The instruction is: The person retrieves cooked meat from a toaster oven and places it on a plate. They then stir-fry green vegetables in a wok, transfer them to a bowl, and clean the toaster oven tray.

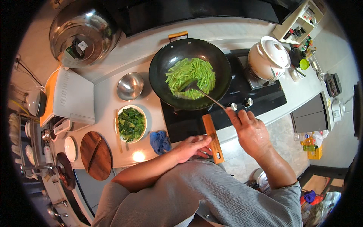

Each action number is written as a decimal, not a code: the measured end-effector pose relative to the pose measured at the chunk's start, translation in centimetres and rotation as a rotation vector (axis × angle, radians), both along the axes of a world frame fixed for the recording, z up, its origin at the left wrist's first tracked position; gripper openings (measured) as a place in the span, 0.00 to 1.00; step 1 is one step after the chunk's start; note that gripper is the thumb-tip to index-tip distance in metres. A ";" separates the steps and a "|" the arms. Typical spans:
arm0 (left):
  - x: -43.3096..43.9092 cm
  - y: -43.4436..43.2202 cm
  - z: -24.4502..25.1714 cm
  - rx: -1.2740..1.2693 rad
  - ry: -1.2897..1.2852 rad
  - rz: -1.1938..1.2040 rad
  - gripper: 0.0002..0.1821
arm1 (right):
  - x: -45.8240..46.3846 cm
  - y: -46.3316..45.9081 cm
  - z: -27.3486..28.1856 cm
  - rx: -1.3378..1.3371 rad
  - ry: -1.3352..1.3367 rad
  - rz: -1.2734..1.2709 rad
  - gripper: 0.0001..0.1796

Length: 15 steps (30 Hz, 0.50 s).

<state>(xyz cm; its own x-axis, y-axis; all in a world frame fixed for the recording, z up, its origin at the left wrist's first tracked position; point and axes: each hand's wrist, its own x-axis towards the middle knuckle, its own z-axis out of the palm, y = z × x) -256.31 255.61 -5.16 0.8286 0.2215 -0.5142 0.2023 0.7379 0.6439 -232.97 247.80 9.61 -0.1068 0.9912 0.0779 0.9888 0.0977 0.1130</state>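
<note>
My right hand (251, 132) grips the thin metal handle of a cooking spatula or ladle (212, 99). Its head is partly buried among cut green beans (195, 75) in a black wok (158, 76). My left hand (194, 147) is at the wok's long wooden handle (213, 136), the thumb against its edge and the fingertips partly hidden beside it. The wok sits over the left part of a black glass cooktop (181, 127). Liquid glistens around the beans, and a bare patch shows near the utensil's head.
A lidded white ceramic pot (265, 61) occupies the right burner. Left of the cooktop are a steel bowl (130, 86), a bowl of cooked greens (131, 124) with chopsticks (118, 132) along its rim, and a blue cloth (160, 142). A knife (94, 154) lies on a round wooden board (103, 167).
</note>
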 end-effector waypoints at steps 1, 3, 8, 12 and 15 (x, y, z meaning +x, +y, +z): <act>-1.0 0.4 -0.2 -0.013 0.019 0.025 0.38 | -0.2 -0.1 0.2 -0.011 -0.003 0.018 0.39; -3.6 0.5 -0.4 0.069 0.039 0.105 0.36 | -0.2 0.0 0.6 0.008 -0.006 -0.001 0.40; -9.5 0.9 -1.4 0.102 0.177 0.335 0.33 | 0.5 2.4 -0.2 0.088 -0.032 0.134 0.37; -12.9 0.2 -2.2 0.058 0.231 0.539 0.32 | 1.4 2.7 -0.2 0.089 -0.121 0.196 0.36; -14.0 -0.8 -2.6 0.031 0.250 0.611 0.30 | 1.5 3.8 -0.1 0.107 -0.064 0.162 0.39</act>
